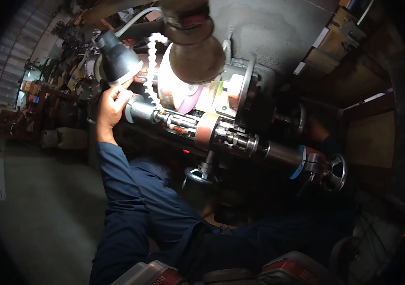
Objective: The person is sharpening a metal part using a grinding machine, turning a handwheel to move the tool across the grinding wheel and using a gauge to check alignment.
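My left hand (pixel 112 104) is raised and closed on the lower rim of a black cone-shaped work lamp (pixel 117 59). The lamp shines on a pink grinding wheel (pixel 186 99) and on a steel shaft (pixel 183 124) clamped lengthwise in the machine. A white segmented coolant hose (pixel 151 66) hangs between lamp and wheel. My right hand (pixel 317 129) reaches into deep shadow beside a dark handwheel (pixel 294 118); its fingers are too dark to read. Both sleeves are dark blue.
A grey tailstock with a blue band (pixel 285 157) ends in a spoked handwheel (pixel 335 172) at the right. A lever knob (pixel 206 167) sticks out below the shaft. Cluttered benches (pixel 45 99) stand at the far left, with concrete floor (pixel 45 213) beneath.
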### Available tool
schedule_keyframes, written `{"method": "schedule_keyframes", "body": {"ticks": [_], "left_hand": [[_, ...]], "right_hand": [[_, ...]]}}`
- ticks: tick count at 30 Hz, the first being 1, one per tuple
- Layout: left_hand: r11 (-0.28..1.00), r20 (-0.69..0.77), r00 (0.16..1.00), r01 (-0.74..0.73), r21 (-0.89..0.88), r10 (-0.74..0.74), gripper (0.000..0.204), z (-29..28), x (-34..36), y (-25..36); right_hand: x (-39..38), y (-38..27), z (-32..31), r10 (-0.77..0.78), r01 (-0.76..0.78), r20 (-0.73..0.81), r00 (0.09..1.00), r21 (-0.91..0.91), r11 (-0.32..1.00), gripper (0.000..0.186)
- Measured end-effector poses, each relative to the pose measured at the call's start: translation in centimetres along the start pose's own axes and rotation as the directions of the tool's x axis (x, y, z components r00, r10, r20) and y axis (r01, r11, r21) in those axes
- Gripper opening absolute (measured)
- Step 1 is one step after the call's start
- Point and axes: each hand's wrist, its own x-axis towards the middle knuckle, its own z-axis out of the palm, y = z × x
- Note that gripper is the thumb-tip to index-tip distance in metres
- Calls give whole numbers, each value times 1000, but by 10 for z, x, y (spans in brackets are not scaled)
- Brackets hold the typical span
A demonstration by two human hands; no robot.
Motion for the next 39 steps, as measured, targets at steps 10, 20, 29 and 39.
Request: {"method": "schedule_keyframes", "body": {"ticks": [10, 20, 29, 39], "left_hand": [[999, 15, 999, 46, 1, -46, 17, 0, 0, -3], [997, -25, 997, 77, -4, -77, 18, 0, -3, -1], [997, -49, 996, 73, -15, -74, 19, -3, -5, -1], [995, -21, 996, 89, -47, -90, 19, 0, -1, 3]], "right_hand": [[-8, -22, -35, -193, 150, 199, 961, 213, 965, 24], [2, -1, 4, -155, 94, 148, 977, 352, 931, 20], [-46, -26, 28, -99, -70, 345, 933, 447, 892, 35], [-146, -208, 253, -441, 7, 551, 709, 620, 785, 58]]}}
